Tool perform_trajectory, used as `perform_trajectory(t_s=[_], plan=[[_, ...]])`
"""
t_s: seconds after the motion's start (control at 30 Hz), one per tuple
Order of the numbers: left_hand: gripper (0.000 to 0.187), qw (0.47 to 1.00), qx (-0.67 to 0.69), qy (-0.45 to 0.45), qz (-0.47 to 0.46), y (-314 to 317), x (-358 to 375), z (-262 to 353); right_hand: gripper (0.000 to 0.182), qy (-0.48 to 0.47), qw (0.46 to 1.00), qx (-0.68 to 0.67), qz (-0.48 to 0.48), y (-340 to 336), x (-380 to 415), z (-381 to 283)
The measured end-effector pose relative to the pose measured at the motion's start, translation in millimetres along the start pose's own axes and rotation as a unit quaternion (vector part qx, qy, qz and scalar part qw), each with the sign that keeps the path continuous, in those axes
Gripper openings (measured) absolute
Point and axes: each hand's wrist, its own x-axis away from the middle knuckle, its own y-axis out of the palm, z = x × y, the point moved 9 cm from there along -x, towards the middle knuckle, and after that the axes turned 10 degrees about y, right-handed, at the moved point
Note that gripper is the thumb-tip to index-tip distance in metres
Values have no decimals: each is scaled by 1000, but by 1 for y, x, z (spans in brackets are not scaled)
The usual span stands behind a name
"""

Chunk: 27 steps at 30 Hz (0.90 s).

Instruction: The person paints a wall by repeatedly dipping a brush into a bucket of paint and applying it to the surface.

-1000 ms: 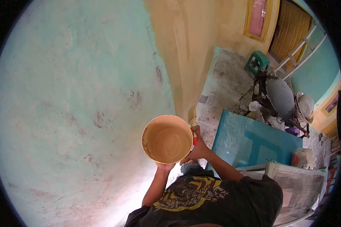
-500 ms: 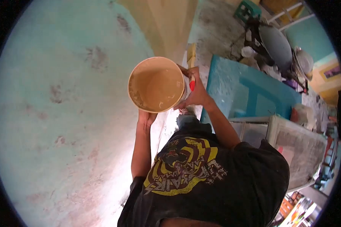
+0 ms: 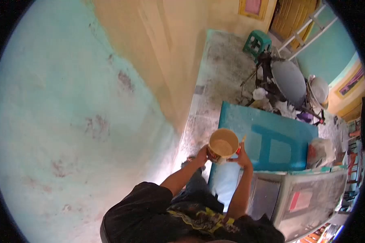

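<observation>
1 bucket (image 3: 223, 145), wet tan stuff inside; 2 hands on it, left hand (image 3: 202, 156) gripping its left side, right hand (image 3: 243, 158) holding its right side plus 1 red-and-yellow handled tool (image 3: 238, 150); 1 blue table (image 3: 298, 150), 1 green stool (image 3: 264, 37) beyond; vs earlier frame, bucket sits farther from camera, now overlapping table in view instead of wall (image 3: 89, 93).
</observation>
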Motion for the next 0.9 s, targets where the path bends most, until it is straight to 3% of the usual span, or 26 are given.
perform_trajectory(t_s=[0.07, 0.1, 0.2, 0.3, 0.33, 0.37, 0.43, 0.53, 0.63, 0.7, 0.73, 0.8, 0.83, 0.9], plan=[[41, 1000, -2, 14, 14, 10, -4, -1, 129, 8, 998, -33, 46, -12, -11, 42], [43, 999, 15, 16, 34, 29, 4, 4, 102, -38, 993, 43, 104, -18, -3, 33], [43, 971, -209, 43, 107, 24, 1, -6, 69, -107, 981, -101, 126, -21, -2, 38], [33, 894, -338, 292, -25, 26, -22, -14, 51, -76, 970, -165, 163, -29, -1, 49], [28, 945, -284, 163, -19, 16, -36, -26, 45, -52, 969, -173, 170, -35, -1, 63], [29, 925, -332, 178, -41, 4, -55, -42, 39, -29, 967, -179, 178, -39, 0, 77], [34, 878, -424, 207, -83, -13, -88, -69, 36, -75, 933, -286, 207, -46, 3, 99], [63, 772, -611, 177, -3, 13, -50, -36, 40, -142, 873, -354, 302, -49, 10, 105], [93, 800, -587, 96, 72, 24, -15, 6, 44, -124, 844, -344, 391, -46, 13, 101], [98, 790, -582, 145, 129, -12, -34, 7, 46, -76, 834, -320, 444, -46, 27, 99], [82, 684, -623, 350, 145, -21, -36, 27, 47, -56, 846, -283, 448, -45, 30, 97], [60, 811, -506, 267, 123, 20, 17, 123, 49, -26, 866, -208, 453, -51, 21, 104], [41, 816, -440, 361, 103, 71, 68, 190, 60, -21, 873, -187, 450, -51, 14, 113], [31, 795, -426, 429, 51, 140, 138, 283, 83, -26, 881, -150, 448, -53, 5, 132]])
